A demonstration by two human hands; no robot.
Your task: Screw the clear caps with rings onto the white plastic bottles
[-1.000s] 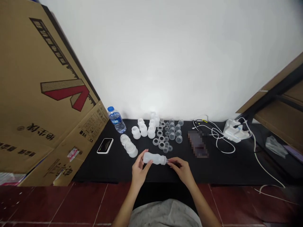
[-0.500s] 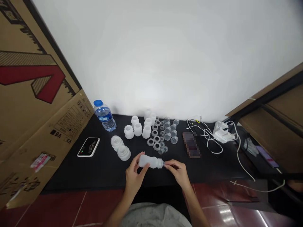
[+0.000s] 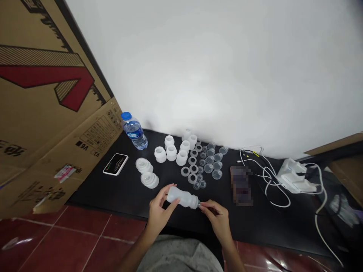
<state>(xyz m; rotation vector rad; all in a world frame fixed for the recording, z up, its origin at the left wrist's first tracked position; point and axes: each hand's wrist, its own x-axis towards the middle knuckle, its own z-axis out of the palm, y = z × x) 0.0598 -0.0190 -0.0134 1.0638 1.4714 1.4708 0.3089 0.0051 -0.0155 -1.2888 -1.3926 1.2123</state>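
My left hand (image 3: 161,206) is closed around the base end of a small frosted white plastic bottle (image 3: 182,197), thumb on the near side. The bottle lies sideways over the near part of the table, its neck pointing right. At that neck, the fingertips of my right hand (image 3: 217,216) pinch a small clear tip (image 3: 199,204), mostly hidden by the fingers. Beyond the bottle lie several pale flat rings (image 3: 185,171), small clear nipple-like pieces (image 3: 202,184) and clear domed caps (image 3: 217,174). Several open white bottle bodies (image 3: 160,154) stand behind, and a few white screw collars (image 3: 149,180) lie to the left.
A water bottle (image 3: 134,130) with a blue cap stands by the wall. Left are a white-rimmed device (image 3: 115,164) and a large cardboard box (image 3: 93,139). Right lie a blurred-out dark phone-like object (image 3: 241,186), tangled white cables (image 3: 268,177) and a white power adapter (image 3: 293,175).
The head view has shifted and tilted, so the table things appear displaced. Both hands keep their hold; the bottle's neck end now slants slightly more toward me.
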